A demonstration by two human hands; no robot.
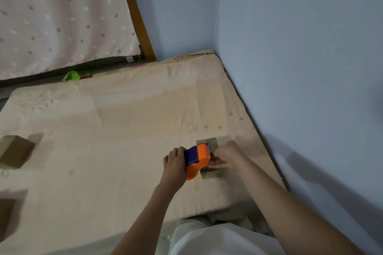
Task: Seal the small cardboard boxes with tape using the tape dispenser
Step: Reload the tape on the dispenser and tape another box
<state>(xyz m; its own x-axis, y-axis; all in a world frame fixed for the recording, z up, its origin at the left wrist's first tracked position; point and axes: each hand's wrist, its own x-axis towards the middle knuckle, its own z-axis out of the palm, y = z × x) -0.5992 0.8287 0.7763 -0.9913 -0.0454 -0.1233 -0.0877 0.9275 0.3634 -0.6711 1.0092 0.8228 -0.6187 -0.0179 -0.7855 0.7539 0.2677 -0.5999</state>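
Mid-taping: left hand (175, 161) grips the tape dispenser (196, 158) on the small box (209, 145) near the mattress (124, 141) right edge, right hand (226, 155) steadies the box, fingers unclear; next, likely drag across and tear.

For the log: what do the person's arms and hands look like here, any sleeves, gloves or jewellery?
Both forearms are bare, with no sleeves reaching them. The left hand and right hand wear no gloves, and no watch, ring or bracelet shows. Light, whitish clothing shows at the bottom edge.
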